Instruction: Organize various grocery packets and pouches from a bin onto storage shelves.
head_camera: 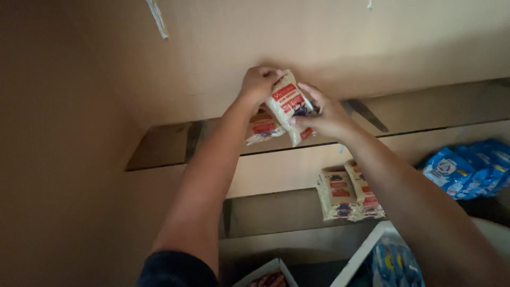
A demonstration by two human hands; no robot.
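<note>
Both my arms reach up to a high wooden shelf (164, 143). My left hand (258, 84) and my right hand (325, 112) together grip a small whitish packet with a red label (289, 106), tilted above the shelf's front edge. Just behind and below it a second packet of the same kind (261, 129) rests on the shelf, under my left wrist. My left hand holds the top of the raised packet; my right hand's fingers wrap its lower right side.
A lower shelf carries a standing stack of the same packets (348, 194) and several blue pouches (470, 167) at the right. White open boxes (372, 250) with colourful goods stand at the bottom. A beige wall closes the left side.
</note>
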